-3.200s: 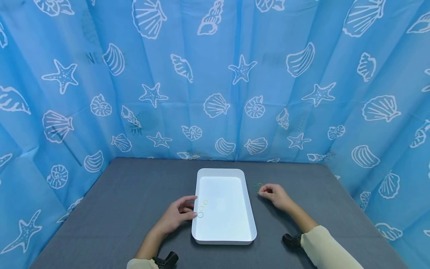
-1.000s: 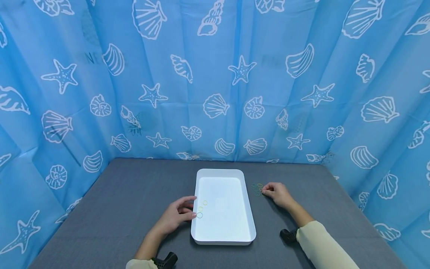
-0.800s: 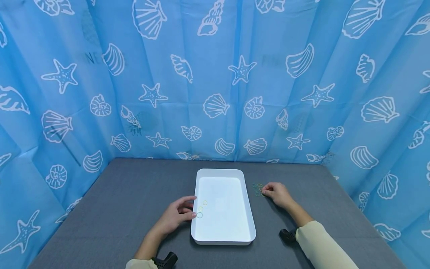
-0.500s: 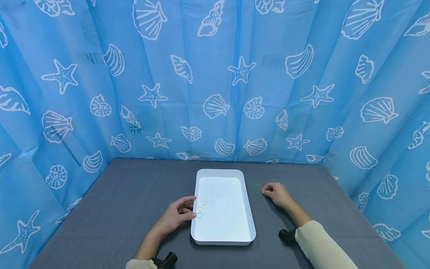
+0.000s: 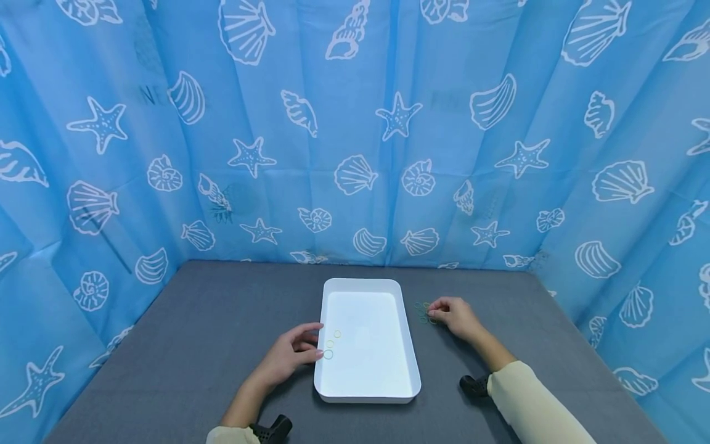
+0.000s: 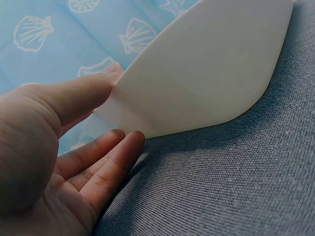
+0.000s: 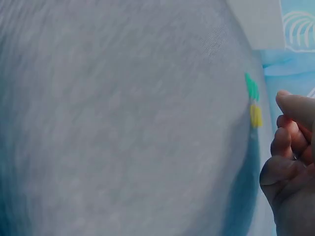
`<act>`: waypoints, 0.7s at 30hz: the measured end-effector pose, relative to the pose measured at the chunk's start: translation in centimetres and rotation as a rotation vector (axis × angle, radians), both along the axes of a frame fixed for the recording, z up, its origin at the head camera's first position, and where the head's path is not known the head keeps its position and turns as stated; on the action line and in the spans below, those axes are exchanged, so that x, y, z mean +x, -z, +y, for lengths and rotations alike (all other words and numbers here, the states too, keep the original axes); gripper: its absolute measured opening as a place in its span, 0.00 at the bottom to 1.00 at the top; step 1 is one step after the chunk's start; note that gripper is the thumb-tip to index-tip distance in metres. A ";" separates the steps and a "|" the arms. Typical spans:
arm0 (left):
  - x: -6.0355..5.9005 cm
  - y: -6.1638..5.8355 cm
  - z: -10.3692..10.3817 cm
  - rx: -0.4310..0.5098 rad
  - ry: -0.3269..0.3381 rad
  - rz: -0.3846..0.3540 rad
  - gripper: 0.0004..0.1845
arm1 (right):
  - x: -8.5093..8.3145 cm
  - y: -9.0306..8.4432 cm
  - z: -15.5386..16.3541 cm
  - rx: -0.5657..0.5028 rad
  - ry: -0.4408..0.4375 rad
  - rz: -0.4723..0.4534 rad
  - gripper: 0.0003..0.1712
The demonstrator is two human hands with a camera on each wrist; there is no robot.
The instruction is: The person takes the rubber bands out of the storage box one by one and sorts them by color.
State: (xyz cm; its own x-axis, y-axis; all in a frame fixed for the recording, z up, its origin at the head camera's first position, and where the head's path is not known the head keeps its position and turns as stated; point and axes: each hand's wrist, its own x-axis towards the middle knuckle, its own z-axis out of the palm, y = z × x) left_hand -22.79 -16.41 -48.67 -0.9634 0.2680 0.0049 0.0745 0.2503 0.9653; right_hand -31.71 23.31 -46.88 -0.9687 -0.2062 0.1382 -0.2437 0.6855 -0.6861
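Note:
A white tray (image 5: 407, 345) lies on the grey table (image 5: 194, 345), with three small rings (image 5: 330, 344) inside near its left wall. My left hand (image 5: 291, 354) rests against that wall, thumb on the rim and fingers straight alongside, as the left wrist view shows of the hand (image 6: 59, 147) and the tray (image 6: 211, 64). My right hand (image 5: 446, 313) sits right of the tray, its curled fingertips at a cluster of small green and yellow rings (image 5: 423, 311). In the blurred right wrist view, the yellow ring (image 7: 256, 115) and green ring (image 7: 252, 87) lie just off the curled fingers (image 7: 283, 142).
A blue curtain with shells and starfish (image 5: 355, 135) closes off the table at the back and both sides. Black wrist mounts show near the front edge, one on the left (image 5: 272, 428) and one on the right (image 5: 473, 385).
My right hand has crept a little left and away from me, onto the ring cluster. The left hand and the tray have stayed put.

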 end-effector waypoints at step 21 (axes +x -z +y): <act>0.0 0.2 -0.1 0.006 0.019 0.016 0.31 | -0.7 -3.3 -4.6 -0.066 -0.040 -0.015 0.08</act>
State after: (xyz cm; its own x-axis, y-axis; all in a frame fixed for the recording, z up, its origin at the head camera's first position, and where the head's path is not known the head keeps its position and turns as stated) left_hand -22.75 -16.54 -48.84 -0.9579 0.2863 0.0217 0.0943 0.2424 0.9656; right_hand -32.37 18.74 -43.58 -0.9618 -0.2361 0.1387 -0.2600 0.6287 -0.7329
